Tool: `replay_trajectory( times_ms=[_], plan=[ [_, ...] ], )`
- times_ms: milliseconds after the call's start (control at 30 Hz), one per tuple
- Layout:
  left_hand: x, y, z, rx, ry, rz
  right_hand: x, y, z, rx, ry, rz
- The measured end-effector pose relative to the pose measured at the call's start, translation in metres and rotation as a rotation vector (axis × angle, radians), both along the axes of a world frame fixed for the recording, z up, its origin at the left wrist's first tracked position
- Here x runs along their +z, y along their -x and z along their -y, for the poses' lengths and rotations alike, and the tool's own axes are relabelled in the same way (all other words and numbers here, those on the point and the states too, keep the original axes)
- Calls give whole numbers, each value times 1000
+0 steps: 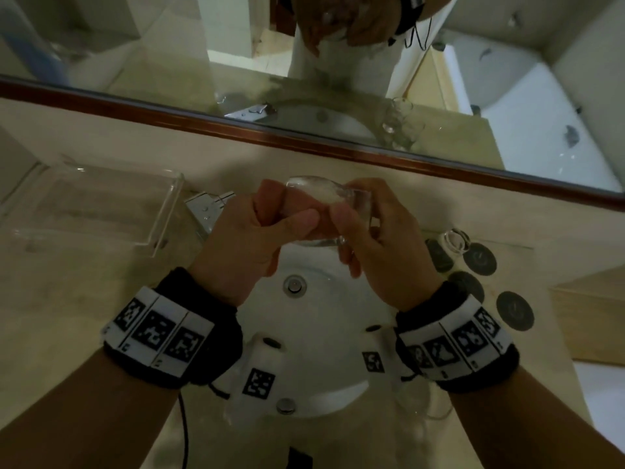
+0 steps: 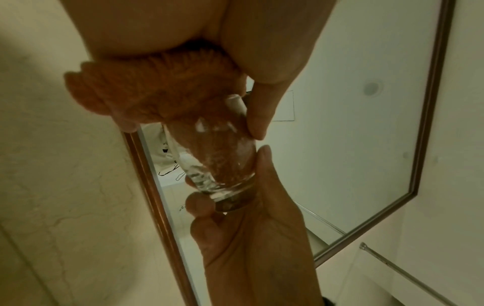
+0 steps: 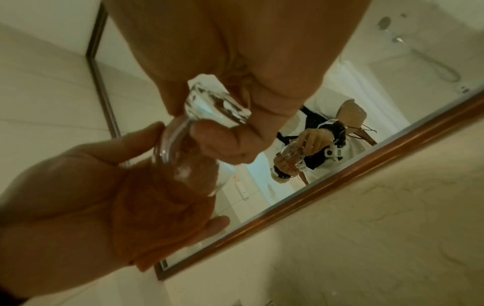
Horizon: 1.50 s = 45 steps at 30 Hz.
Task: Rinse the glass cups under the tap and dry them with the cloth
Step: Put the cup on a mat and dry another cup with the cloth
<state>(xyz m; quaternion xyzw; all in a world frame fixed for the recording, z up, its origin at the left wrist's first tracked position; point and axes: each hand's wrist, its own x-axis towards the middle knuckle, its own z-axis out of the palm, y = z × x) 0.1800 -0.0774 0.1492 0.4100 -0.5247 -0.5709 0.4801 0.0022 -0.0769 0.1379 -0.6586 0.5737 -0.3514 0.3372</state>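
One small clear glass cup (image 1: 324,211) is held above the round white basin (image 1: 338,384), lying roughly on its side between the two hands. A soft orange cloth (image 2: 146,91) is stuffed into its mouth by the left hand (image 1: 243,238), whose fingers are curled round the cloth with the thumb pinching at the rim. The thick base of the cup is grasped by the right hand (image 1: 378,245), fingertips (image 2: 199,204) wrapped about the foot, as the left wrist view shows. The step is judged to be drying the inside.

The cup is judged light, rigid and fragile; droplets cling to its wall, so it is likely slippery. Hold is best taken at the heavy base and the rim, where the glass is thickest, and not squeezed across the thin wall. The cloth is judged limp and easily twisted inside.

One further clear glass (image 1: 455,240) is seen on the pale marble counter (image 1: 101,299) to the right, beside four dark round coasters (image 1: 514,311). One transparent rectangular tray (image 1: 162,218) stands on the left. One chrome tap (image 1: 208,208) is partly hidden behind the left hand. No running water can be made out.
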Motion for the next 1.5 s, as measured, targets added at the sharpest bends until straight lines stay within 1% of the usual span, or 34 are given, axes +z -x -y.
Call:
replay_trajectory(
  times_ms=[67, 200, 267, 333, 367, 433, 500, 600, 700, 767, 833, 933, 1033, 1100, 1167, 1233, 1300, 1367, 1400, 1433, 1500],
  plan=[
    [3, -2, 1, 33, -42, -48, 3, 1, 2, 54, 97, 23],
    [12, -5, 2, 83, -47, -52, 9, 3, 3, 170, 179, 67],
    [10, -8, 2, 62, 3, -51, 15, 0, 2, 132, 148, 143],
    [14, -9, -2, 22, 55, -46, 24, -7, 1, 22, 36, 195],
    [17, -9, -4, 20, 73, -42, 29, -10, 1, -11, -13, 190],
    [28, -8, -6, 31, 92, -54, 37, -12, 1, -5, -32, 140],
    [33, -9, -8, 56, 81, -55, 45, -13, 0, 25, -9, 134],
    [44, -13, -13, 114, 76, 9, 55, -11, -6, 91, 80, 110],
    [58, -13, -15, 135, 121, -17, 67, -12, -13, 117, 167, 128],
    [66, -13, -16, 125, 147, -63, 75, -15, -15, 90, 214, 168],
    [73, -16, -17, 98, 204, -76, 88, -22, -17, 12, 200, 193],
    [85, -17, -21, 72, 279, -63, 106, -30, -20, -30, 160, 153],
    [100, -19, -27, 63, 320, -119, 122, -33, -25, 11, 240, 160],
    [110, -22, -31, 57, 325, -168, 130, -32, -29, 90, 336, 174],
    [116, -24, -32, 48, 338, -180, 133, -28, -32, 143, 413, 132],
    [119, -25, -34, 22, 341, -208, 133, -28, -35, 138, 433, 142],
    [119, -26, -34, 11, 349, -227, 134, -32, -37, 90, 386, 182],
    [115, -26, -34, 23, 349, -222, 136, -38, -39, 19, 252, 239],
    [114, -25, -36, 27, 349, -211, 137, -40, -40, -7, 193, 236],
    [114, -24, -38, 28, 349, -198, 137, -41, -40, -17, 161, 217],
    [112, -23, -39, 43, 327, -191, 136, -39, -41, 13, 178, 207]
  ],
)
